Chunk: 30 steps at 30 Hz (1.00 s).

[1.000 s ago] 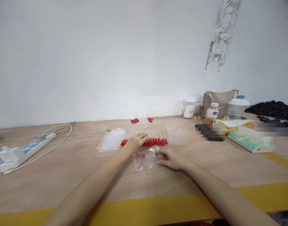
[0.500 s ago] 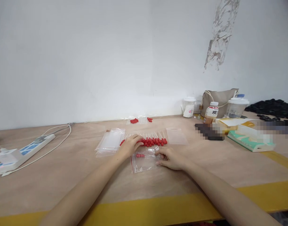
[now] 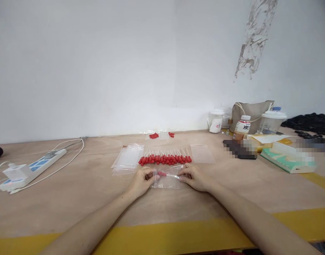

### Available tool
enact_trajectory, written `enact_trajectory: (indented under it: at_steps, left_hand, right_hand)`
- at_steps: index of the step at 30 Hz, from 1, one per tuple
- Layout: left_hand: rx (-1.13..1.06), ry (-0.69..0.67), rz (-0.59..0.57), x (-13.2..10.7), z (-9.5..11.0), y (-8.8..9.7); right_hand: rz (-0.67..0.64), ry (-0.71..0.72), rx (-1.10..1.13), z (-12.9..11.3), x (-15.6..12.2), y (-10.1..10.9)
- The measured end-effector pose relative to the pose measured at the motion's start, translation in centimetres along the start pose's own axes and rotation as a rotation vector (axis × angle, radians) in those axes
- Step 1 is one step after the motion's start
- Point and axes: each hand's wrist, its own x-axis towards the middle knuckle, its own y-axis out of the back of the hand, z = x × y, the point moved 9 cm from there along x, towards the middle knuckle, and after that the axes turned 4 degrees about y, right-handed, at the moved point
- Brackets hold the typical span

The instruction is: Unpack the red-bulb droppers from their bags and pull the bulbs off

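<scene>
from the head camera, the only view, i am looking over a person's shoulders at a wooden table. picture a clock face centred on the clear bag, which lies flat near the middle of the table. red-tipped sticks appear to lie inside it, heads toward nine o'clock.

at nine o'clock, the left hand has thumb and fingers pinched on the bag's edge. at three o'clock, the right hand has its fingertips at the opposite edge; i cannot tell whether they pinch the plastic or only press it.

just beyond, at twelve o'clock, lies a row of loose sticks, red heads nearest the hands. stacked flat bags lie at ten o'clock, and a single flat bag at two.

the thin film could crease or slip if the hands pull unevenly. the sticks might slide out if the bag tips with its mouth open. a careless knuckle could scatter the row.
</scene>
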Motion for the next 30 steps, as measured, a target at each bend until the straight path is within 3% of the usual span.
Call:
enact_trajectory:
  at_steps: [6,10,12,15,17,20,22,24,27,30]
  left_hand:
    - [0.047,-0.028,-0.002,0.2,0.1,-0.5]
    - [-0.079,-0.009,-0.069,0.0,0.1,-1.0]
    - [-0.154,-0.001,-0.115,-0.2,0.4,-0.3]
    - [-0.19,0.001,-0.138,-0.4,0.8,2.9]
    - [-0.229,0.005,-0.004,-0.4,0.7,6.8]
    - [-0.251,-0.074,0.434,-1.0,0.7,13.3]
    - [-0.111,-0.172,0.669,-1.6,1.5,15.2]
    - [0.119,-0.309,0.702,-1.0,3.3,14.0]
    - [0.452,-0.499,0.488,1.4,5.2,8.6]
    - [0.686,-0.58,0.29,3.4,5.7,3.6]
  right_hand:
    - [-0.005,0.052,0.06,-0.4,0.1,-0.3]
    - [0.004,0.045,0.054,-0.4,0.1,-0.2]
    - [0.01,0.032,0.051,-0.4,0.1,0.0]
    - [0.003,0.02,0.042,-0.4,0.1,0.1]
    - [-0.006,0.009,0.029,-0.4,0.0,0.1]
    - [-0.01,-0.002,0.016,-0.3,0.0,0.0]
    - [-0.008,0.001,0.012,-0.2,0.0,0.0]
    - [-0.008,0.01,0.009,-0.3,0.1,0.0]
    - [-0.013,0.01,0.015,-0.3,0.0,0.0]
    - [-0.013,0.004,0.023,-0.4,0.0,0.0]
